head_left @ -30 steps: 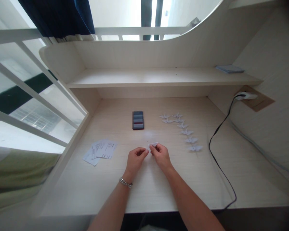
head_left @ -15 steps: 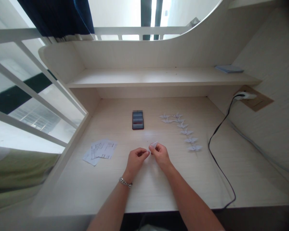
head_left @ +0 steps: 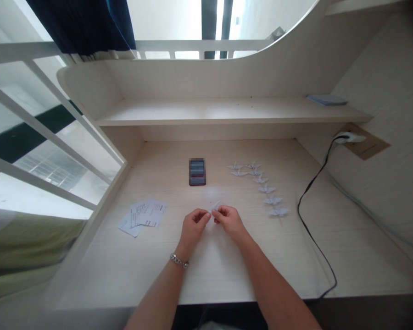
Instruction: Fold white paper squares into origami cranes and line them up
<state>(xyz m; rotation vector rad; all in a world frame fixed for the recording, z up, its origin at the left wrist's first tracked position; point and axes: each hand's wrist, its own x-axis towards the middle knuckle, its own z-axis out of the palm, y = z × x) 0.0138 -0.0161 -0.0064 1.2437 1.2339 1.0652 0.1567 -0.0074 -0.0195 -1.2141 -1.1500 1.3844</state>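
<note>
A small folded piece of white paper (head_left: 216,204) is pinched between my two hands, just above the middle of the desk. My left hand (head_left: 195,225) grips its left side with thumb and forefinger; a silver chain bracelet (head_left: 179,261) circles that wrist. On the other side, my right hand (head_left: 229,221) holds the paper with closed fingertips, which hide most of it. Several folded paper cranes (head_left: 266,189) lie in a curved line to the right. Printed paper sheets (head_left: 147,212) overlap on the desk to the left.
A dark phone-like device (head_left: 197,172) lies beyond my hands. Down the right side of the desk (head_left: 151,275) runs a black cable (head_left: 306,190) from a wall socket (head_left: 368,142). Above the back stretches a shelf (head_left: 192,110) with a pale flat stack (head_left: 326,99).
The folded paper has turned so that a narrower edge shows. My right fingers have curled in around it, and both hands remain close together.
</note>
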